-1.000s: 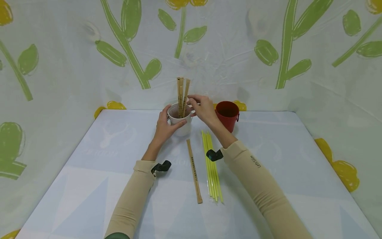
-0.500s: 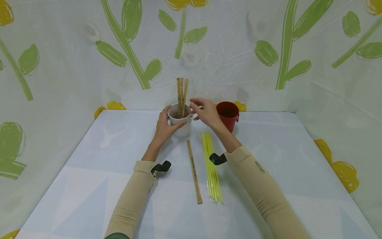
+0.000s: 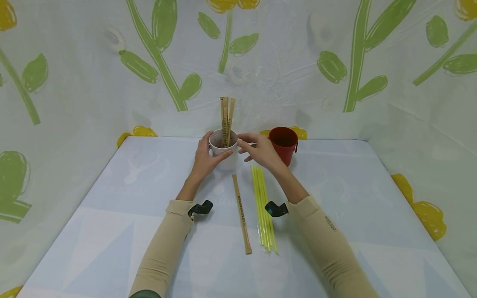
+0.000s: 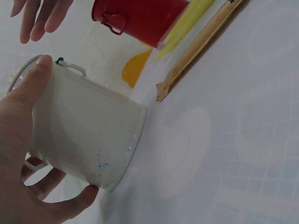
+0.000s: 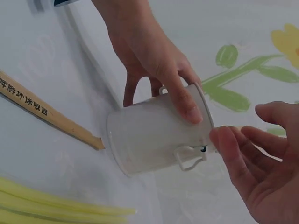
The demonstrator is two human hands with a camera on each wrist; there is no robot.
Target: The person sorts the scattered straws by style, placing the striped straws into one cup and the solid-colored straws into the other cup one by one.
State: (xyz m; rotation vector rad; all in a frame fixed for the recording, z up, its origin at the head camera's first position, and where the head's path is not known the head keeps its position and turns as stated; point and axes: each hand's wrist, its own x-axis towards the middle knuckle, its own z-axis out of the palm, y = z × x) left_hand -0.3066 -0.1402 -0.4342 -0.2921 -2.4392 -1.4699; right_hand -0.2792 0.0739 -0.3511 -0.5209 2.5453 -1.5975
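My left hand [image 3: 206,159] grips a small white bucket [image 3: 226,162], thumb along its near side and fingers round the far side. Several straws in brown paper wrappers [image 3: 225,118] stand in the bucket, leaning slightly. In the left wrist view the bucket [image 4: 88,126] has small side handles, and my thumb lies at its rim. My right hand [image 3: 262,150] is at the right of the rim with nothing in it, its fingers loosely bent. The right wrist view puts its fingertips [image 5: 219,137] right at the rim, beside a side handle.
A red bucket [image 3: 287,154] stands to the right, behind my right forearm. One paper-wrapped straw [image 3: 242,215] lies on the table in front of the white bucket, next to several yellow straws [image 3: 265,211] in clear wrapping. A flower-patterned sheet [image 3: 275,82] hangs behind the table.
My right hand has drawn away from the straws in the white bucket and lowered beside its rim. The left hand keeps its grip, and the bucket stays in place.
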